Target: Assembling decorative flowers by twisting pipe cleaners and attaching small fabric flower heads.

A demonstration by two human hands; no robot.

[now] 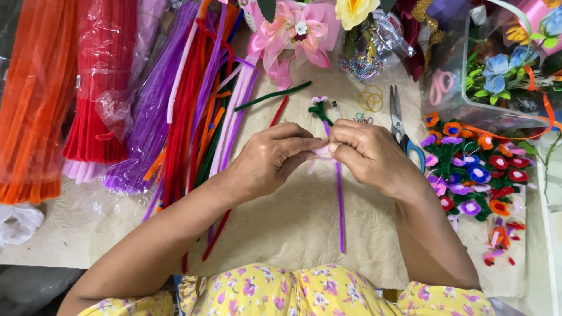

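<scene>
Purple pipe cleaner: pinched at its upper part between both hands, tail running down over the cream table cover. Left hand and right hand both closed on it, fingertips meeting at a pale pink bit. Scissors just beside the right hand. Finished small flowers piled to the right, loose pipe cleaner bundles to the left.

Scissors lie right of the hands, pipe-cleaner bundles left, flowers seemingly rightmost.
</scene>
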